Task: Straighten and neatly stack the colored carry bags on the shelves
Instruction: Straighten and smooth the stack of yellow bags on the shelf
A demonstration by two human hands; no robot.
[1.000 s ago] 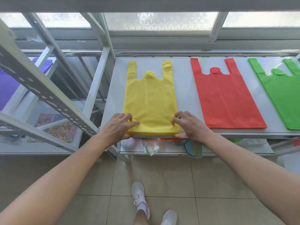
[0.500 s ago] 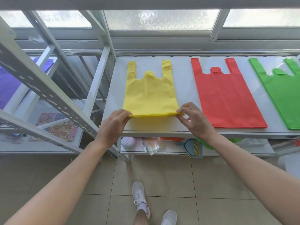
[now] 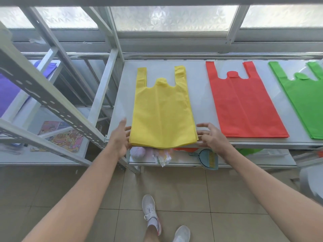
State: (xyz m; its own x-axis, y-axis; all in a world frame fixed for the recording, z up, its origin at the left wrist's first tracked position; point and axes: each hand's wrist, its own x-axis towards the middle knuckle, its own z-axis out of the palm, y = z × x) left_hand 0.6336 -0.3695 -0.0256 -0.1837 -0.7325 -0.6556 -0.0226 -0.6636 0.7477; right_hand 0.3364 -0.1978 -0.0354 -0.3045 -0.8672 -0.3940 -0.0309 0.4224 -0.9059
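Stack of yellow carry bags [image 3: 162, 112], flat on white shelf [image 3: 199, 95]. At its 2 near corners, left hand [image 3: 120, 137] and right hand [image 3: 212, 137], fingers spread, gripping nothing. Alongside, red bags [image 3: 241, 105] and green bags [image 3: 305, 105].

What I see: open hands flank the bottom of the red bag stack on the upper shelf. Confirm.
No. In the head view the open left hand and right hand flank the bottom of the yellow bag stack on the upper shelf; the red bag stack lies untouched.

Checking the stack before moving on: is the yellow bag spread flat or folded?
Spread flat: the yellow bag lies full length, no fold across it.
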